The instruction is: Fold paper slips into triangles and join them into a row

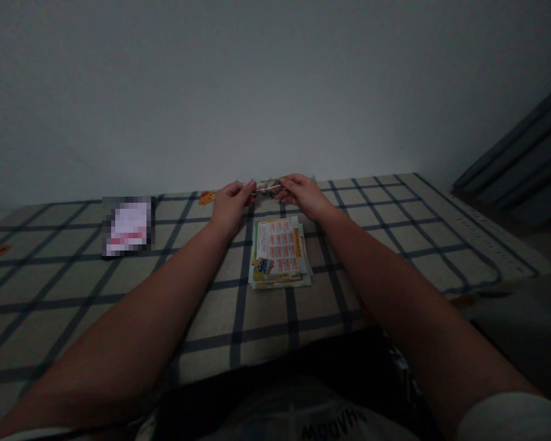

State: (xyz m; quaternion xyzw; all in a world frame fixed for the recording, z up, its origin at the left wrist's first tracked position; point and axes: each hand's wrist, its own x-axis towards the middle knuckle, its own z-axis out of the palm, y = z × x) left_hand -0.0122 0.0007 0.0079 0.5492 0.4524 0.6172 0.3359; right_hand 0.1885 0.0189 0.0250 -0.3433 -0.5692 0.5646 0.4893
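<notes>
Both hands are raised at the far side of the table and pinch a thin, flat printed card (269,186), seen nearly edge-on. My left hand (233,199) has its thumb and fingers closed on the card's left end. At the right end, my right hand (302,191) grips it the same way. Between my forearms lies a stack of printed cards (279,250), its edges slightly uneven. The top one carries a grid of red and white print, a yellow strip and a dark picture at the lower left. Light green paper edges show behind my hands, partly hidden.
A checked tablecloth (349,245) with dark blue lines covers the table, which meets a plain wall (275,92). A pixelated pinkish-white item (129,226) lies at the left. Ridged dark material (523,153) hangs or stands beyond the right edge.
</notes>
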